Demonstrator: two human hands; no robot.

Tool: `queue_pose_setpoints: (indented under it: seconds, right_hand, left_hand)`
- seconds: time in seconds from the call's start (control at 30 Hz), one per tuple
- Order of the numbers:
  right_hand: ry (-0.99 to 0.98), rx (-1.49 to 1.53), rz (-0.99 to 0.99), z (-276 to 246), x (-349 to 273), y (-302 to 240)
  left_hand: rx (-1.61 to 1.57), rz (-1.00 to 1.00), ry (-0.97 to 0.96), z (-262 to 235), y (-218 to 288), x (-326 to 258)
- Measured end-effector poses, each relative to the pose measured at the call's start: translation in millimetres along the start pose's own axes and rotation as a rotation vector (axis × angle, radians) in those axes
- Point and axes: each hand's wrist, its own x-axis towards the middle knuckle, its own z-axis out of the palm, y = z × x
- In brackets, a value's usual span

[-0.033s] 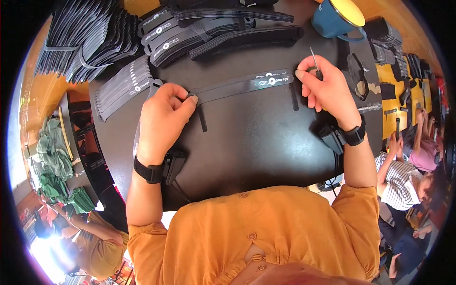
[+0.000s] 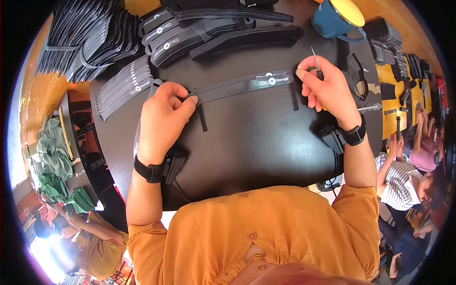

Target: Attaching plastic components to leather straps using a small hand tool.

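Observation:
My left hand [image 2: 164,114] pinches the left end of a flat dark grey strap [image 2: 237,87] with a printed label near its right end. The strap lies across the black table, and its edge shows a second labelled layer behind. My right hand [image 2: 327,88] is closed around a thin pointed tool [image 2: 319,75], its metal shaft sticking up away from me; it looks like an awl or small screwdriver. That hand's thumb and forefinger meet just beside the strap's right end. One short black strip [image 2: 203,118] lies below the strap near my left hand, another [image 2: 294,98] near my right.
A fanned row of grey straps [image 2: 121,88] lies left of my hand. Bundled straps [image 2: 166,35] and a tall strap pile [image 2: 85,38] fill the back. A blue mug [image 2: 330,21] stands back right, black-handled scissors [image 2: 358,76] below it. Other people sit at both sides.

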Motion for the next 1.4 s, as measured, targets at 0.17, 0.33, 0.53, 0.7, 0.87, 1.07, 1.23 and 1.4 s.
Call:
queue_pose_setpoints:
  seconds: [0.17,0.33,0.53,0.7,0.87,1.07,1.23,1.4]
  right_hand:
    - [-0.018,0.035,-0.02,2,2,3]
    - [-0.022,-0.053,-0.07,2,-3,0]
    - [-0.001,-0.376,-0.986,29,-10,10]
    - [-0.01,-0.578,-0.819,26,-16,9]
    - [0.099,-0.531,-0.849,11,-3,25]
    - [0.193,-0.356,-0.788,2,5,24]
    - [0.213,-0.367,-0.732,-2,4,23]
    - [0.035,-0.388,-0.821,5,-1,20]
  left_hand:
    - [-0.004,0.067,0.003,1,-5,2]
    - [-0.027,0.09,0.012,1,-6,0]
    - [-0.006,0.076,0.0,0,-6,3]
    - [0.008,0.107,0.014,-1,-7,2]
    - [-0.021,0.066,-0.006,-3,-1,-2]
    - [-0.029,0.188,0.174,-35,-12,-13]
    - [0.401,0.294,0.216,-56,-31,-44]
    - [0.479,0.381,0.372,-58,-80,-59]
